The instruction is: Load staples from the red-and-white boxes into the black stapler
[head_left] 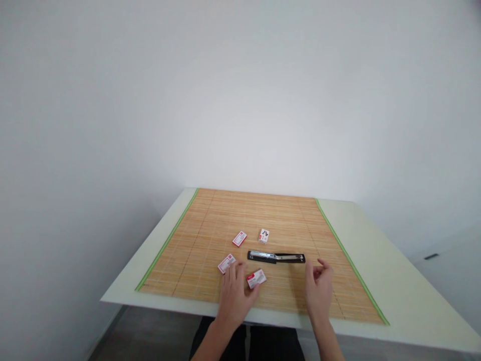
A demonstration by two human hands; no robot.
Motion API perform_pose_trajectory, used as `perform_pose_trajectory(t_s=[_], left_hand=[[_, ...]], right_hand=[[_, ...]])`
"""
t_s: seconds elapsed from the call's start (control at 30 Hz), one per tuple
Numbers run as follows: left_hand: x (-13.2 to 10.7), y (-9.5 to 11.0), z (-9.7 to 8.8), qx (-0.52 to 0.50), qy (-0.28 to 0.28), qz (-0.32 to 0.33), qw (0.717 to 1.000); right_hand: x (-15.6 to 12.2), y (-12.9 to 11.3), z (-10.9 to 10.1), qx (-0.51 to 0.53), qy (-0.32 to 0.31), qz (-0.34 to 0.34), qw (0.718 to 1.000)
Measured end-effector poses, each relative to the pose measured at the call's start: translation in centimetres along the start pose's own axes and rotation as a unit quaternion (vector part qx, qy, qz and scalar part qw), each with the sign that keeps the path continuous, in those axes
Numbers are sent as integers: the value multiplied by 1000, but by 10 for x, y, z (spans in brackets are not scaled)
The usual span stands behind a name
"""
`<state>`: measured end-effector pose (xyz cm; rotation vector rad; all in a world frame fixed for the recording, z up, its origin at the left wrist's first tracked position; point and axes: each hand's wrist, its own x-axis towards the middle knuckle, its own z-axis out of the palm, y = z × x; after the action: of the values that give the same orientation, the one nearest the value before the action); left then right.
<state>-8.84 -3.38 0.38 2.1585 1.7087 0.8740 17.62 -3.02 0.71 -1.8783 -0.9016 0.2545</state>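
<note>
My left hand (235,297) reaches over the near part of the bamboo mat with its fingers apart. Its thumb lies beside a red-and-white staple box (256,278), and its fingertips are at the edge of another staple box (226,263); I cannot tell whether it touches either. A black stapler (276,257) lies opened out flat, its metal parts facing up. Just off the stapler's right end is my right hand (318,287), fingers loosely bent and apart, with nothing visible in it. Beyond the stapler are a flat red-and-white box (239,238) and a white box with a dark picture (263,236).
The bamboo mat (263,205) has green side edges and covers much of the white table (361,235). A plain wall (240,100) stands behind the table. My dark-clothed legs (276,343) show below the near edge.
</note>
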Motion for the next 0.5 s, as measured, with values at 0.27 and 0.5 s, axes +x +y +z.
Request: perform_pose_trajectory(t_s=[0.27, 0.5], left_hand=[[13, -11, -15, -43, -117, 43, 991], [31, -8, -5, -71, -140, 81, 984]], right_hand=[[-44, -11, 33, 88, -421, 86, 899], [-34, -13, 23, 183, -467, 206, 841]])
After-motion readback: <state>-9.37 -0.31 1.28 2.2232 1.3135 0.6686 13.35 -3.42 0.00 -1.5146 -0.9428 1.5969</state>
